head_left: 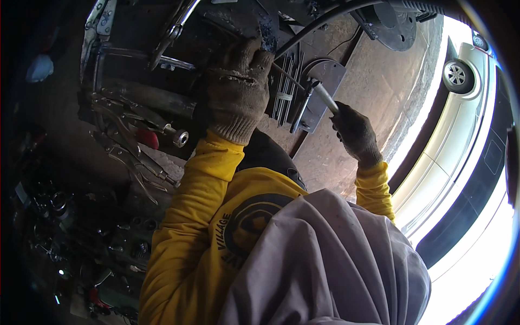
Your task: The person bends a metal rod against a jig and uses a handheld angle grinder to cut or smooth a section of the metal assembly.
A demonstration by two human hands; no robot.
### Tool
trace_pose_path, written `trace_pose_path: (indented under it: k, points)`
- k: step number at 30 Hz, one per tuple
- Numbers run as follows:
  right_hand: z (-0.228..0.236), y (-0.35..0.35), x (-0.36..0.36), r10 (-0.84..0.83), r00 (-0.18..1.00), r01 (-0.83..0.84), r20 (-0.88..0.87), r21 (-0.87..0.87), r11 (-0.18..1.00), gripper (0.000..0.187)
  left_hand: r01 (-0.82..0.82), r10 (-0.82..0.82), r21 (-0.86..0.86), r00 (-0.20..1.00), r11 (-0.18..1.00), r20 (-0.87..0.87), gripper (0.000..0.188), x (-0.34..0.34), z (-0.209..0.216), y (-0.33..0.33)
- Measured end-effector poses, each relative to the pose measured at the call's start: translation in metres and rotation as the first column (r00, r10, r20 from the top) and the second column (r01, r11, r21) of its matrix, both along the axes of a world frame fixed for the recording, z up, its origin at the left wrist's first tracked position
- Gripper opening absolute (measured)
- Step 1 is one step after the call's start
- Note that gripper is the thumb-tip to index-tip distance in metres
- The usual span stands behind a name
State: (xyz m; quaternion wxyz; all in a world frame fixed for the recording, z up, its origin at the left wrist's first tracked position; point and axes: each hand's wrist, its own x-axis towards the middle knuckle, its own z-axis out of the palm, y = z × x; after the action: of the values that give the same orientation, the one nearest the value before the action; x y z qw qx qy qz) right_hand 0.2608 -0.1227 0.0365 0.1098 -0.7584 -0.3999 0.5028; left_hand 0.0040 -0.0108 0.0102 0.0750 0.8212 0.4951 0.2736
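My left hand (238, 89), in a worn brown knit glove, is closed among dark metal parts at the upper middle. Its fingertips and whatever they grip are hidden. A black cable (325, 19) curves down beside its knuckles. My right hand (355, 132), in a similar dark glove, is wrapped round a grey metal tube (325, 97) that points up and left. From near the tube's far end a thin rod runs toward my left hand. Between the hands lie several thin welding rods (287, 89) and a flat metal plate (327, 78).
Locking pliers (132, 157) and a pipe (151, 100) with a metal frame (97, 70) stand left of my left hand. A round metal disc (398, 32) is at the upper right. Dark clutter fills the lower left. A pale car (455, 146) is parked at the right.
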Motion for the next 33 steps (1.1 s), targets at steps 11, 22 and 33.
trace_pose_path:
  k: [11, 22, 33]
  points:
    - [0.009, 0.015, -0.022, 0.381, 0.918, -0.395, 0.108, 0.308, 0.865, 0.031, 0.014, -0.013, 0.013, 0.999, 1.0, -0.038, 0.022, 0.002, 0.003, -0.002]
    - [-0.017, 0.03, -0.043, 0.186, 0.864, -0.068, -0.469, 0.258, 0.964, 0.026, 0.041, -0.037, 0.03, 0.992, 0.999, -0.124, 0.034, -0.002, 0.002, -0.007]
    - [-0.035, -0.006, -0.104, 0.093, 0.884, 0.142, -0.458, 0.452, 0.881, 0.031, 0.64, -0.629, -0.201, 0.767, 0.741, 0.124, 0.038, -0.052, 0.166, -0.089]
